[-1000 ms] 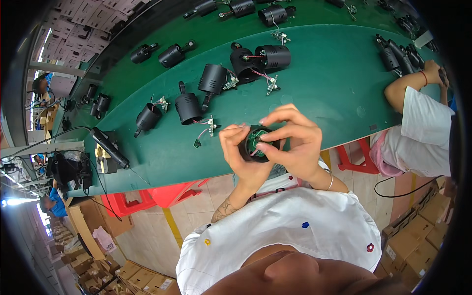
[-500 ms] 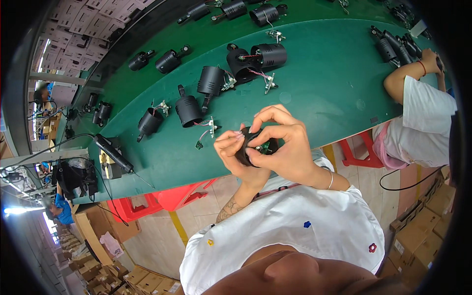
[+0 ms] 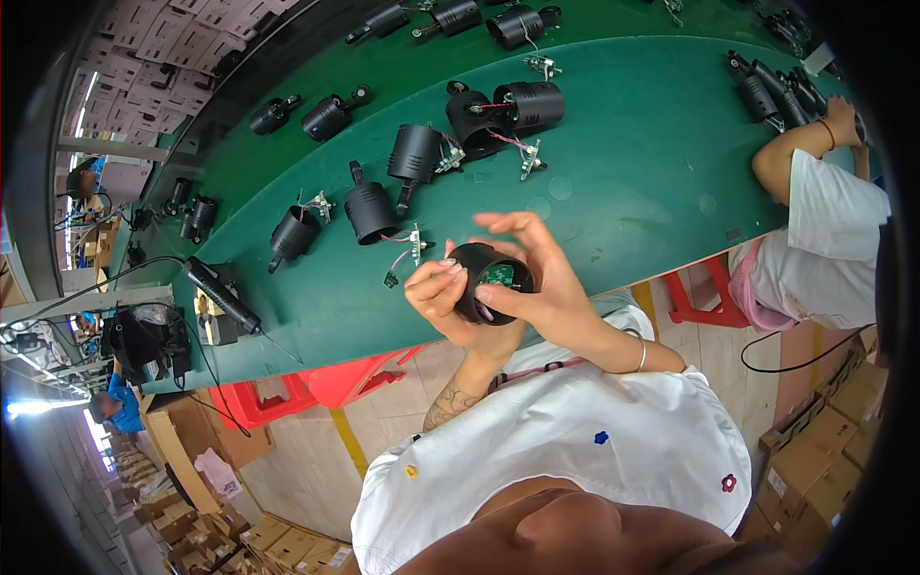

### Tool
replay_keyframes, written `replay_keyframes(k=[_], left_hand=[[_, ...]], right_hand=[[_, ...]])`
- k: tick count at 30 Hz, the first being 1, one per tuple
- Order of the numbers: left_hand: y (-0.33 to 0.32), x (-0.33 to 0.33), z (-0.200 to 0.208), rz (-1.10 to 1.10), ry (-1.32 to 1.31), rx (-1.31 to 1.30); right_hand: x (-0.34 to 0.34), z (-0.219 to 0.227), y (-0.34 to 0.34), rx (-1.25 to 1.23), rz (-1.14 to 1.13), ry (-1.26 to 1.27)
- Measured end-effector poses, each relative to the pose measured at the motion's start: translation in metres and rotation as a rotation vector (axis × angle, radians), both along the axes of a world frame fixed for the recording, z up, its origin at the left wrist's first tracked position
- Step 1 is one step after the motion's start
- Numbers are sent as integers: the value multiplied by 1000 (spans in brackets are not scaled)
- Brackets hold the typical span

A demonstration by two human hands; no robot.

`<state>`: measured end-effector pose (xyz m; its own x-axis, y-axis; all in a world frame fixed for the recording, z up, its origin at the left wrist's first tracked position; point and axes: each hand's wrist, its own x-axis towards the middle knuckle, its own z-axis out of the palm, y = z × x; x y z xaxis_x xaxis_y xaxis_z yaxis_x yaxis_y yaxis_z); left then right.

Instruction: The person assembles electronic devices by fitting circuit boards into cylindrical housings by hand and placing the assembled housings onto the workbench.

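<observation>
My left hand (image 3: 443, 305) is wrapped round the left side of a black cylindrical housing (image 3: 471, 261), held just above the bench's near edge with its round opening turned up towards me. Inside the opening shows a green circuit board (image 3: 496, 275). My right hand (image 3: 556, 292) lies against the housing's right side, its thumb reaching over the rim to the board, its upper fingers lifted and slightly blurred. Near my left hand, a similar housing (image 3: 369, 213) lies on the bench, with a small wired board (image 3: 416, 244) hanging out of it.
More black housings (image 3: 415, 153) with wired boards are spread over the green bench (image 3: 632, 163). A corded, dark pen-shaped tool (image 3: 222, 297) rests at the left. A co-worker's arm (image 3: 800, 149) is at the right. Red stools (image 3: 335, 381) stand under the near edge.
My right fingers have lifted off the top of the housing and spread, while the thumb stays at its opening. The housing now shows more of the board inside.
</observation>
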<state>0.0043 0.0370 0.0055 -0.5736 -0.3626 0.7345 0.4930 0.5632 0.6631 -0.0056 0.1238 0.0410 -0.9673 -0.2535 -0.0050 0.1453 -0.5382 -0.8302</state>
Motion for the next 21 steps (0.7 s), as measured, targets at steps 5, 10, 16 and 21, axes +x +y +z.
replay_keyframes(k=[5,10,16,21], left_hand=[[-9,6,3,24,-58,-148],[-7,1,1,-14,-15,-84],[-7,-1,-4,-33,-50,37],[-11,1,4,-27,-73,2]], right_hand=[[-5,-1,3,-2,147,8],[0,-3,-1,-29,59,37],[-3,-3,-6,2,65,-53],[-6,-10,-2,12,154,140]])
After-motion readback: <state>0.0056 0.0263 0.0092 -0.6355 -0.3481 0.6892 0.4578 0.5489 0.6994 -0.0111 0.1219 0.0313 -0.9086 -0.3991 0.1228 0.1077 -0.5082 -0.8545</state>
